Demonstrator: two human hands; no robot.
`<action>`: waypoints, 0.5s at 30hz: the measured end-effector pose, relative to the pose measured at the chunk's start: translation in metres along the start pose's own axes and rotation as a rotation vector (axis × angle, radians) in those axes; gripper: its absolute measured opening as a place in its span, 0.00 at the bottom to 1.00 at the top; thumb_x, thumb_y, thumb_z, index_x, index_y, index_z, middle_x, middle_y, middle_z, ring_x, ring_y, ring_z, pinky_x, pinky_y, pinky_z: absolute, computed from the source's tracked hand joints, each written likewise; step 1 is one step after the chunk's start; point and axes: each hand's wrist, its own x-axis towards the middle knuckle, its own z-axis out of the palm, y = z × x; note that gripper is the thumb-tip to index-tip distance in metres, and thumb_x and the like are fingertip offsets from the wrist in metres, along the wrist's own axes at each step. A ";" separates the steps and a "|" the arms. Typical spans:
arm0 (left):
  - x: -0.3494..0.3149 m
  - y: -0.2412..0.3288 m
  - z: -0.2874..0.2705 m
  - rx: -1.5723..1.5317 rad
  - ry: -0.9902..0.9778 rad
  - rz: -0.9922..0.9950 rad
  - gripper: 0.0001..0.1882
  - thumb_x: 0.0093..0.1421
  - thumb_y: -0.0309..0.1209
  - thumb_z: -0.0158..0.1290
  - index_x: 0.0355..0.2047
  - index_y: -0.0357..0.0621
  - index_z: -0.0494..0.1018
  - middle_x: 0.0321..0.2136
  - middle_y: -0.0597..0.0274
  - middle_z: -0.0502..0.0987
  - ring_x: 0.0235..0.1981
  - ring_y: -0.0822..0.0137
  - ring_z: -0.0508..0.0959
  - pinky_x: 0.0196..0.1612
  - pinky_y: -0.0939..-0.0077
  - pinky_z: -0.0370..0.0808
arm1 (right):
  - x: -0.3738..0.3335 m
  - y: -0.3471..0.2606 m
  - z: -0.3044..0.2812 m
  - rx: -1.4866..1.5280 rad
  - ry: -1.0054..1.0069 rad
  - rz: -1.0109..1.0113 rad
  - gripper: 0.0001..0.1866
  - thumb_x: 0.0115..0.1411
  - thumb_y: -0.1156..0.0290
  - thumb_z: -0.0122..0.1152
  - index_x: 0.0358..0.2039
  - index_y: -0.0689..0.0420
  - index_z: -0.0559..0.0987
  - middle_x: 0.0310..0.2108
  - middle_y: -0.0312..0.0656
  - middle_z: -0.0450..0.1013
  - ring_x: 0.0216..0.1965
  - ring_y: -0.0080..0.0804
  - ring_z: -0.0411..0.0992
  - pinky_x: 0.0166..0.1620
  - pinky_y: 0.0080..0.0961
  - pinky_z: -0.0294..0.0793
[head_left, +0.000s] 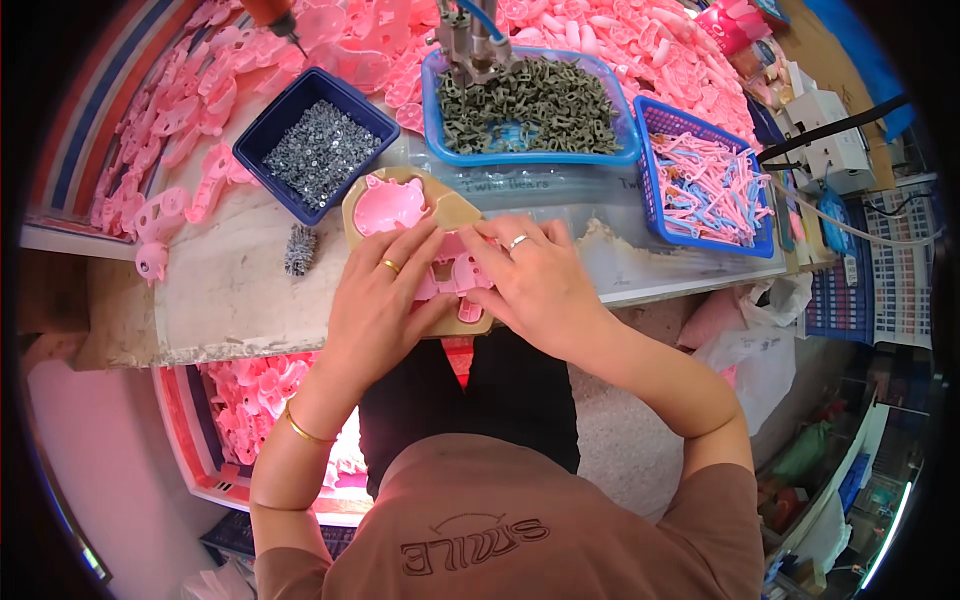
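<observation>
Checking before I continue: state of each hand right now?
Left hand: on the pink plastic part; whether gripping can't be told.
Right hand: on the same part; gripping likewise unclear.

- A pale, worn workbench (215,300), its front edge rough.
- Left of centre, a navy square tub (264,184); just in front, a small grey cluster (299,250).
- Middle, at the front edge: a tan block (455,207).
- Behind it, a light blue tray (530,158).
- Right: a blue perforated basket (715,241).
- Left and back: heaped pink plastic parts (640,45).

The pink shell (388,207) looks smooth, glossy plastic.
</observation>
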 end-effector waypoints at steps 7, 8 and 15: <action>0.001 0.001 0.002 0.028 0.023 0.040 0.33 0.51 0.37 0.63 0.57 0.39 0.70 0.57 0.58 0.71 0.52 0.52 0.71 0.60 0.59 0.66 | -0.004 -0.004 0.009 -0.178 -0.040 0.028 0.31 0.53 0.63 0.69 0.56 0.59 0.72 0.47 0.39 0.69 0.48 0.33 0.69 0.44 0.34 0.61; 0.000 0.001 0.002 0.031 0.024 0.038 0.33 0.51 0.37 0.63 0.57 0.39 0.70 0.57 0.58 0.71 0.52 0.52 0.71 0.60 0.59 0.66 | -0.002 -0.004 0.007 -0.177 -0.038 0.025 0.31 0.53 0.63 0.69 0.56 0.59 0.72 0.47 0.39 0.69 0.48 0.33 0.69 0.44 0.34 0.61; 0.001 -0.001 0.002 0.013 -0.020 0.008 0.32 0.53 0.37 0.62 0.57 0.38 0.69 0.57 0.56 0.71 0.52 0.51 0.71 0.61 0.58 0.64 | 0.028 0.049 -0.010 0.365 0.083 0.126 0.16 0.57 0.69 0.64 0.46 0.59 0.80 0.38 0.44 0.75 0.39 0.41 0.74 0.43 0.36 0.72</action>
